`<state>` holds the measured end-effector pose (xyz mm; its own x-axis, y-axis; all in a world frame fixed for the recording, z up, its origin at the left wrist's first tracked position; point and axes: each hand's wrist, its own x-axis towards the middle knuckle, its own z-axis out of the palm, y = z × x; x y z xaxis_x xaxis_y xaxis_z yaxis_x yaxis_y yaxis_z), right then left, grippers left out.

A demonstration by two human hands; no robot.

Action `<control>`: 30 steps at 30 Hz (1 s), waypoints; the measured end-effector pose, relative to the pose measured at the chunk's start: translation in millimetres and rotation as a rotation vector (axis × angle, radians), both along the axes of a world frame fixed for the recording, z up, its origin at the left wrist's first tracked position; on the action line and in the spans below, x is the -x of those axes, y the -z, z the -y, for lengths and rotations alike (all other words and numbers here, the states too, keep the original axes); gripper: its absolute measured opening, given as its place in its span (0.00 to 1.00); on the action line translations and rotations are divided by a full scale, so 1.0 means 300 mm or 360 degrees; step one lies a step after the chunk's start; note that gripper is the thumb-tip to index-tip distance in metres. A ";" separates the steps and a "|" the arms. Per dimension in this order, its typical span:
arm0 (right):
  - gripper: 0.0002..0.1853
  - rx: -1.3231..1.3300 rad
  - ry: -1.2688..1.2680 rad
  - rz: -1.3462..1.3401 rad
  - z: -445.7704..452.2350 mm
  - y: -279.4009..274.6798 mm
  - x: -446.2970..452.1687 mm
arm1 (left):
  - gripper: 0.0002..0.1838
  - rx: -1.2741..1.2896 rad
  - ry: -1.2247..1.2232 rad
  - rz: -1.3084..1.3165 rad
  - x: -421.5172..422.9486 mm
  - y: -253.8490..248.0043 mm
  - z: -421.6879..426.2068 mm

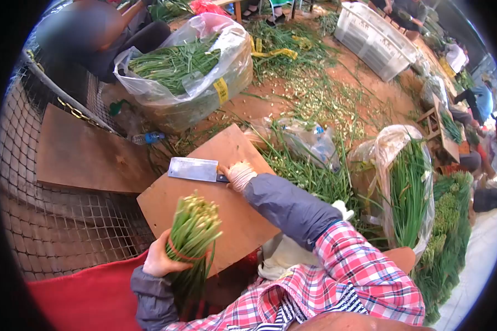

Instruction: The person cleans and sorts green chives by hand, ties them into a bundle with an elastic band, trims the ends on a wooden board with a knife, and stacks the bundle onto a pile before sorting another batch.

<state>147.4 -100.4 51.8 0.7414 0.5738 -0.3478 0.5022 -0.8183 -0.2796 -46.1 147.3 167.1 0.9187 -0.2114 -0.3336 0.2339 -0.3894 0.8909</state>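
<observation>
A banded bunch of chives [196, 226] stands upright in my left hand [163, 258], its pale cut ends uppermost. A reddish band circles the stalks near my fingers. My left hand is closed around the bunch, at the near left edge of a wooden board [243, 220]. On the far part of that board lies a cleaver [193, 169], blade flat and pointing left. My right hand [238, 174] is closed at its dark handle; a pale wrapping covers part of the hand and wrist.
A large plastic bag of chives [182, 110] stands beyond the board, near a seated person. A water bottle [148, 138] lies left of it. Another bag of chives [395, 182] is on my right. Trimmings [315, 99] litter the floor before a white crate [373, 41]. Wire netting [66, 220] borders the left.
</observation>
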 end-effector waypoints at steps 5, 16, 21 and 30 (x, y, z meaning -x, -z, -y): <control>0.25 -0.0522 0.0334 -0.0018 0.235 0.076 0.086 | 0.43 -0.0402 0.0386 0.0042 -0.142 -0.011 0.132; 0.23 -0.1320 0.1257 -0.0254 0.608 -0.260 0.442 | 0.48 -0.0842 0.0575 0.0186 -0.351 0.242 0.315; 0.23 -0.1181 0.1094 -0.0096 0.603 -0.269 0.595 | 0.59 -0.0642 0.0157 0.0654 -0.291 0.083 0.428; 0.16 -0.0552 0.0868 -0.0123 0.545 -0.320 0.578 | 0.55 -0.1582 0.0351 0.0196 -0.418 0.228 0.726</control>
